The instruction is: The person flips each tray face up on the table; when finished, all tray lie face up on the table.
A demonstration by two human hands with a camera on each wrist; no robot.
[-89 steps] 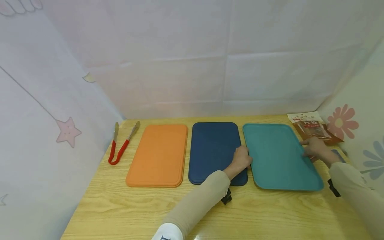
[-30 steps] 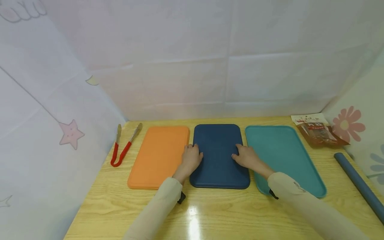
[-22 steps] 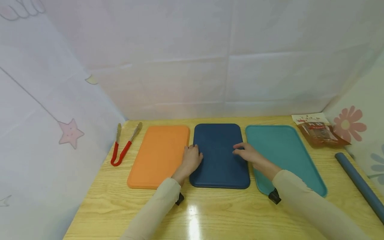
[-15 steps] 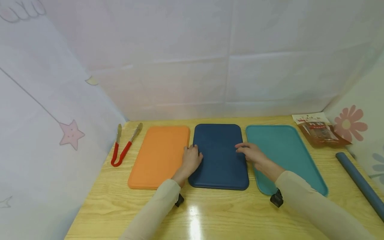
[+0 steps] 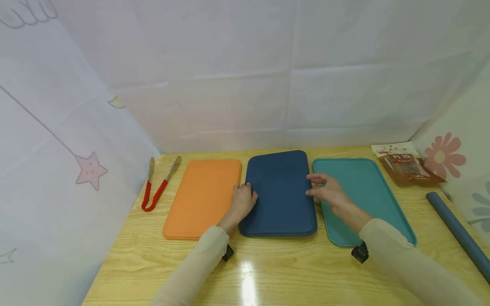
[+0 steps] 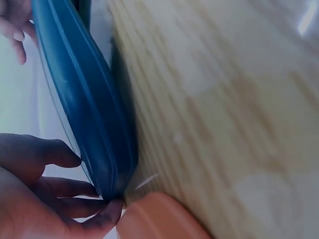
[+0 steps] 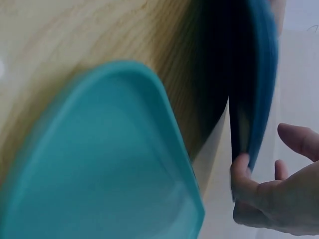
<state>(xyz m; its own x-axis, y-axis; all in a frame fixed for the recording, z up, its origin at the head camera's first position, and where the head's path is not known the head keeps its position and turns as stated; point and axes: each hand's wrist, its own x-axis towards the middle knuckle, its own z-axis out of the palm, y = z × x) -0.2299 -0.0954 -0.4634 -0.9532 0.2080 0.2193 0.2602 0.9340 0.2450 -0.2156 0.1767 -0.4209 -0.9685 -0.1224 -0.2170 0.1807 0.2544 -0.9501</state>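
A dark blue tray (image 5: 281,195) stands in the middle of the table, its far right corner tipped up. My left hand (image 5: 242,202) grips its left edge; in the left wrist view the thumb lies on top and the fingers (image 6: 107,214) reach under the rim. At the raised right edge is my right hand (image 5: 330,195). In the right wrist view its bent fingers (image 7: 246,186) hook under the rim, while the thumb stands clear above. An orange tray (image 5: 203,199) lies left of the blue one. A teal tray (image 5: 363,199) lies to the right, partly behind my right forearm.
Red-handled tongs (image 5: 155,195) lie spread at the far left. A brown and white food packet (image 5: 405,165) sits in the back right corner. A grey-blue roll (image 5: 457,233) runs along the right side. Cloth walls (image 5: 229,85) stand at the back and sides.
Earlier my hands were on the teal tray, then moved left to the blue one. Since half a second ago, the blue tray's far right corner has risen with my right hand. My left hand stays nearly still.
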